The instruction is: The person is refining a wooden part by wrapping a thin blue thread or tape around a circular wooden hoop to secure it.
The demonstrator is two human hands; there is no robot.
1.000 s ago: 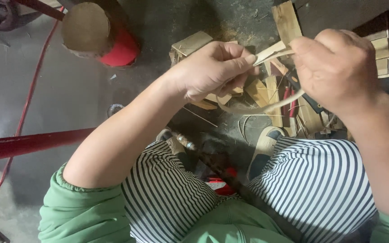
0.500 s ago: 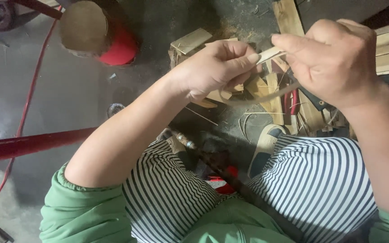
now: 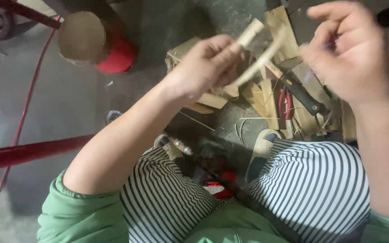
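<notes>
We record a pale bamboo strip (image 3: 254, 50) pinched in the curled fingers of our left hand (image 3: 205, 67), its ends rising up and right toward our right hand (image 3: 350, 54). That hand hovers just beside it, blurred; we cannot tell its grip. Below lie bamboo offcuts (image 3: 266, 101) and a black-handled knife (image 3: 303, 95).

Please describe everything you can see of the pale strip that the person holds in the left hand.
The pale, thin bamboo-like strip is a flat, light tan sliver, blurred in this view. It seems to fork into two limbs: one points up past the left hand, the other slants up to the right towards the right hand. The left hand's fingers pinch its lower part; whether the right hand touches it cannot be told. It is held in the air above a pile of tan wooden offcuts on the grey floor.
</notes>
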